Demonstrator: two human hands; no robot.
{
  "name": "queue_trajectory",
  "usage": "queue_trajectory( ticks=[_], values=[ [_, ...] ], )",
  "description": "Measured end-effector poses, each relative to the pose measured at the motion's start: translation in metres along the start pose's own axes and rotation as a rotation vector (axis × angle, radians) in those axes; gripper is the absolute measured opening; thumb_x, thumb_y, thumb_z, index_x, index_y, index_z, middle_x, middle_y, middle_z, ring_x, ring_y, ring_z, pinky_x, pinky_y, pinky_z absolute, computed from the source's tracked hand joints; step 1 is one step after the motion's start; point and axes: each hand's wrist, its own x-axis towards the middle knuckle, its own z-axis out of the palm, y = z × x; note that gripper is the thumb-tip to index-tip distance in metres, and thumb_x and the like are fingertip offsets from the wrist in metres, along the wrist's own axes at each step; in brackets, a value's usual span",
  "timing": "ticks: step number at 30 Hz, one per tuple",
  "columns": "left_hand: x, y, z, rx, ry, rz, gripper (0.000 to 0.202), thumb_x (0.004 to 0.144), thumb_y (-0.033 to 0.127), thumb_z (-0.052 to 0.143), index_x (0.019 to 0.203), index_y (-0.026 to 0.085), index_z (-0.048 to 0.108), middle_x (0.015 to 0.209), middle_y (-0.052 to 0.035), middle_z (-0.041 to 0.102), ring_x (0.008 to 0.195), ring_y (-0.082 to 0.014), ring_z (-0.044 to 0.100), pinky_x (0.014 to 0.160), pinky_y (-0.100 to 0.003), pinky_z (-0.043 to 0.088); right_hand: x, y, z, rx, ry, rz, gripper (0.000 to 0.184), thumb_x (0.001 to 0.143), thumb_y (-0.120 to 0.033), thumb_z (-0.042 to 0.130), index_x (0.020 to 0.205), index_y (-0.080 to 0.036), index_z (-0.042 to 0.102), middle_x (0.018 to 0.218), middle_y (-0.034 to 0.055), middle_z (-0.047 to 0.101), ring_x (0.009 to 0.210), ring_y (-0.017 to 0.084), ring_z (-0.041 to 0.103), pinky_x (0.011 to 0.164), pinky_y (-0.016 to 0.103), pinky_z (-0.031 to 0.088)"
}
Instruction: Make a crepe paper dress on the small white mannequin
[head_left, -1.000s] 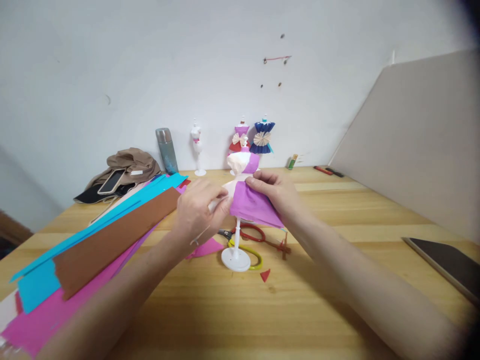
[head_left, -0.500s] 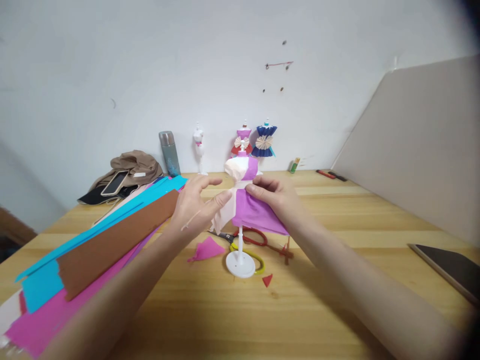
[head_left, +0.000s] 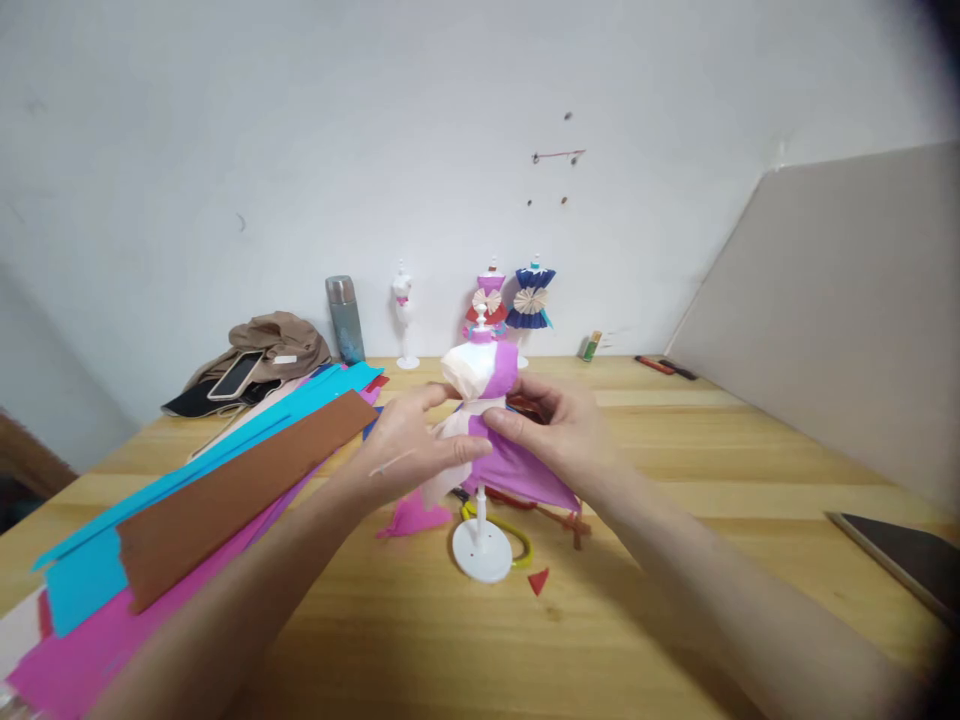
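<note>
Taking the worked figure as the clock's centre, we have at nine o'clock a fanned pile of long cyan, brown and magenta paper sheets (head_left: 247, 500). At eleven, by the wall, stands a slim white bare mannequin (head_left: 405, 318) with a touch of pink at its chest. Our left hand (head_left: 409, 440), close in at nine, is spread, its thumb over the skirt front; whether it pinches anything we cannot tell. A crumpled pink scrap (head_left: 415, 515) lies at seven.

At the centre, upright on its round base, is the small white stand mannequin (head_left: 481, 510). Its cream-and-purple bodice (head_left: 466, 372) is on; a thin cream paper panel (head_left: 441, 488) and a flared purple paper panel (head_left: 525, 482) hang from the waist. We judge the top done and the skirt under way, its closing and securing left. A looped yellow scissor handle (head_left: 528, 547) sits at five. Our right hand (head_left: 562, 425), at three, grips the purple panel's waist edge between thumb and fingers.
</note>
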Motion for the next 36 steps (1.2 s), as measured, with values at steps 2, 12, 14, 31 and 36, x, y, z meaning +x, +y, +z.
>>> queue_trajectory(
  ticks=[2,12,14,31,36],
  values=[
    [-0.002,0.008,-0.008,-0.136,0.014,0.081,0.055,0.081,0.051,0.069,0.122,0.014,0.069,0.123,-0.0115,0.072,0.12,-0.0333,0.062,0.101,-0.041,0.047,-0.003,-0.003,0.002,-0.027,-0.007,-0.024,0.023,0.074,-0.033,0.069,0.095,-0.024,0.074,0.097,0.0039,0.078,0.089,0.026,0.072,0.076,0.038,0.056],
    [-0.008,0.015,-0.014,-0.276,0.145,0.058,0.045,0.087,0.056,0.062,0.08,0.013,0.074,0.085,-0.008,0.074,0.096,-0.0285,0.068,0.081,-0.033,0.052,-0.009,-0.013,0.008,-0.134,0.009,-0.13,0.019,0.076,-0.029,0.066,0.091,-0.022,0.075,0.091,0.0042,0.079,0.084,0.025,0.072,0.074,0.036,0.056],
    [-0.007,0.019,-0.014,-0.295,0.132,0.067,0.043,0.088,0.053,0.061,0.079,0.014,0.074,0.085,-0.008,0.073,0.094,-0.0267,0.067,0.079,-0.032,0.051,-0.01,-0.014,0.008,-0.147,-0.004,-0.146,0.018,0.076,-0.028,0.066,0.091,-0.022,0.075,0.091,0.0044,0.079,0.084,0.024,0.072,0.074,0.036,0.056],
    [-0.002,0.025,-0.023,-0.329,0.104,0.029,0.043,0.091,0.051,0.059,0.106,0.016,0.077,0.105,-0.0108,0.077,0.109,-0.0291,0.067,0.093,-0.037,0.05,-0.012,-0.014,0.006,-0.072,0.002,-0.087,0.024,0.074,-0.031,0.069,0.096,-0.023,0.077,0.096,0.0057,0.079,0.089,0.027,0.073,0.079,0.041,0.058],
    [0.004,0.014,-0.025,-0.385,0.078,0.006,0.053,0.088,0.056,0.063,0.114,0.011,0.074,0.107,-0.0166,0.076,0.107,-0.0309,0.069,0.098,-0.042,0.049,-0.004,-0.002,-0.006,0.171,-0.091,0.006,0.032,0.071,-0.039,0.077,0.099,-0.023,0.077,0.103,0.0067,0.078,0.094,0.027,0.073,0.082,0.039,0.057]
  ],
)
